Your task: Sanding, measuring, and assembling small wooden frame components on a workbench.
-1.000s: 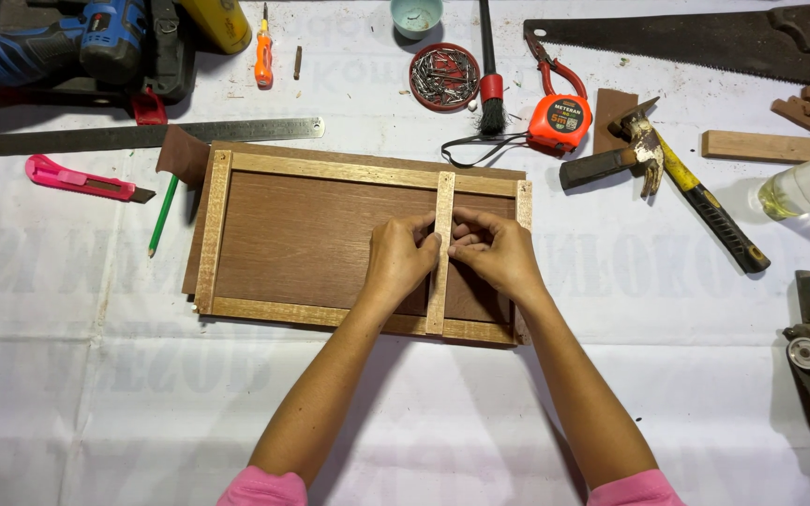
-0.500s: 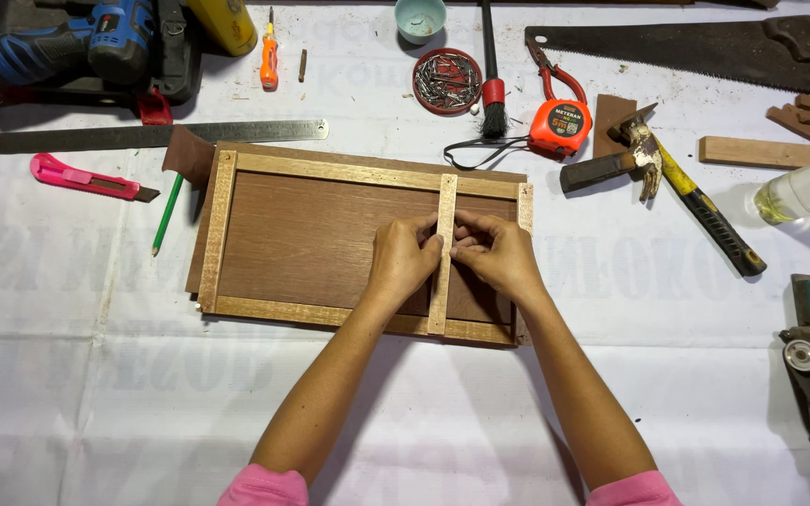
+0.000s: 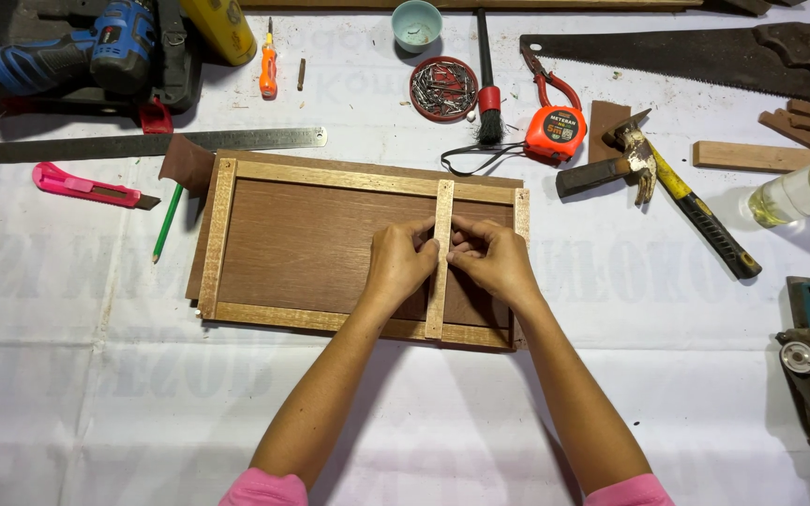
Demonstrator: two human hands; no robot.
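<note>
A brown wooden panel (image 3: 311,245) edged with pale wood strips lies flat on the white sheet. A thin pale strip (image 3: 442,206) stands crosswise on it, right of the middle, running from the far edge to the near edge. My left hand (image 3: 397,266) pinches this strip from its left side. My right hand (image 3: 491,262) pinches it from the right, fingertips meeting at the strip's middle. Both hands rest on the panel.
Behind the panel lie a steel ruler (image 3: 142,144), pink utility knife (image 3: 86,185), green pencil (image 3: 168,221), blue drill (image 3: 77,56), orange screwdriver (image 3: 268,66), tin of nails (image 3: 443,89), brush (image 3: 487,84), orange tape measure (image 3: 555,131), hammer (image 3: 677,187), hand saw (image 3: 686,58), bottle (image 3: 799,195).
The hands and the strip stay in the same place on the panel. Only the camera view has shifted slightly.
</note>
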